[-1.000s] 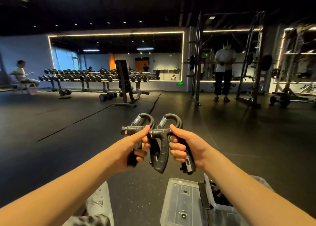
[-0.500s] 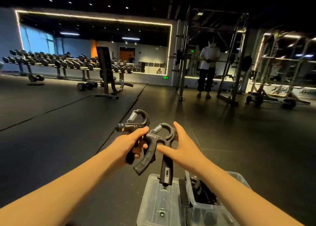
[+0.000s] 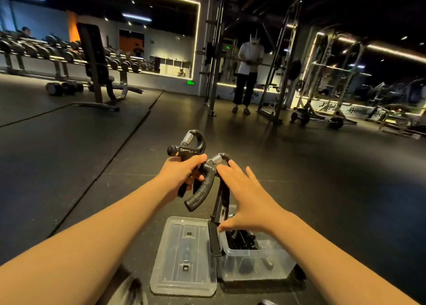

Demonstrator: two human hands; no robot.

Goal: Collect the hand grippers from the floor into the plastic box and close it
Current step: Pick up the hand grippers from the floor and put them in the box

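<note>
A: Above the box [image 3: 280, 266], what do we have?

B: Our left hand [image 3: 182, 176] is clenched round one gripper [image 3: 187, 146], held up above the lid [image 3: 184, 256].

A: And our right hand [image 3: 247, 199]?

B: Spread wide, fingers [image 3: 235, 166] straight, palm against a second gripper [image 3: 205, 185] that hangs just over the box's rim. More grippers [image 3: 242, 240] lie inside the box; the lid lies flat on the floor [image 3: 299, 178], touching the box's left side.

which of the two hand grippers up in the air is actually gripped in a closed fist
The upper hand gripper, clenched in the left hand. The lower hand gripper hangs over the plastic box, the right hand spread open.
</note>
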